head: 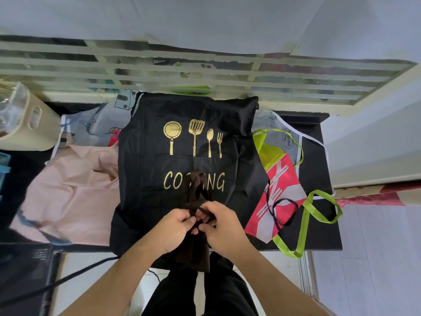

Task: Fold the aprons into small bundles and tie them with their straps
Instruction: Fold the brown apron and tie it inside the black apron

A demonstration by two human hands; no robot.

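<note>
A dark brown apron bundle [196,247] hangs folded in front of me, over a black apron [145,179] with gold utensils and lettering that lies spread on the black table [316,160]. My left hand [175,226] and my right hand [222,224] meet at the bundle's middle. Both pinch its thin dark strap [206,212], which crosses between my fingers. The bundle's upper loop [196,179] covers part of the gold lettering.
A pink apron [68,192] lies left of the black one. A red and white apron [280,197] with lime green straps [305,222] lies right, over a pale printed one [284,137]. A beige basket [25,119] stands far left. A barred window runs behind.
</note>
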